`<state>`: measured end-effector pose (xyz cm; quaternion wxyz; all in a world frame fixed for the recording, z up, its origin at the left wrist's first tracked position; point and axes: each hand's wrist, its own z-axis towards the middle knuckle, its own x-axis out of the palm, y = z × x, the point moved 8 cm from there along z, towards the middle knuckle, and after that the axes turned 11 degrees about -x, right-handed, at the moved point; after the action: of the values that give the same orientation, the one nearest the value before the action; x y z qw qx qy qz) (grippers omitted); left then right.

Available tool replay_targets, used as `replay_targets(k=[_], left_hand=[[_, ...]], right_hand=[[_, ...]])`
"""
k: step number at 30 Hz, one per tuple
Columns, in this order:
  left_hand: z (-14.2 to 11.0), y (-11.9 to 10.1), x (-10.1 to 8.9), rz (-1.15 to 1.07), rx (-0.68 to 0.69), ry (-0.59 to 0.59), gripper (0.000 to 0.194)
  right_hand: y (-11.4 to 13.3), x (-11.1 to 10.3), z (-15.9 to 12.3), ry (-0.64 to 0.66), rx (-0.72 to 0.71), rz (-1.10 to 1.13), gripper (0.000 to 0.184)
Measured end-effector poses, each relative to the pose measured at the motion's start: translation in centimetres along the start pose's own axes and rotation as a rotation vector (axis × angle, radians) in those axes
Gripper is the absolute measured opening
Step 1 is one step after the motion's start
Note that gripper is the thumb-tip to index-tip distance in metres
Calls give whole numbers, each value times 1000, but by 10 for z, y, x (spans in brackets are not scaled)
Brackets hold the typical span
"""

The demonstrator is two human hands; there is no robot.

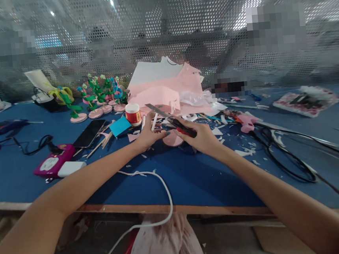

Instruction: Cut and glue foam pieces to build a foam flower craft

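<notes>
My right hand (200, 137) is wrapped round a utility knife (181, 126) with a black and red handle. Its long blade is out and points up and to the left, passing over my left hand's fingertips. My left hand (149, 136) has curled fingers, with a short white stick (155, 122) standing up between them; its lower end is hidden. Between both hands a round pink disc (173, 139) lies on the blue table. Just behind my left hand stands a white tub (133, 114) with a red and yellow label, beside a blue paper square (120, 126).
Paper flowers (95, 96) on pink discs stand at the back left. A phone (89, 134), a purple power strip (54, 162) and a white cable (162, 183) lie leftward. Pink sheets (157, 94) are behind. A pink glue gun (248, 122) with black cord lies right, among scraps.
</notes>
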<state>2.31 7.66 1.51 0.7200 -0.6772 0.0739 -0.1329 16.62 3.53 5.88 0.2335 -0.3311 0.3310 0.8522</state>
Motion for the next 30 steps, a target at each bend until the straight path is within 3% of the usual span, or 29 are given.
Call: replay_targets(k=[4, 10, 19, 30], left_hand=[[-3, -3, 5, 33, 4, 47, 92], [0, -3, -2, 144, 29, -53, 79], [-3, -3, 5, 130, -45, 13, 77], [-1, -1, -5, 67, -51, -101, 72]], right_hand=[[-6, -3, 1, -9, -5, 35, 50], [-8, -1, 1, 10, -5, 76, 47], [-8, 3, 1, 26, 3, 98, 51], [0, 3, 1, 23, -28, 90, 49]])
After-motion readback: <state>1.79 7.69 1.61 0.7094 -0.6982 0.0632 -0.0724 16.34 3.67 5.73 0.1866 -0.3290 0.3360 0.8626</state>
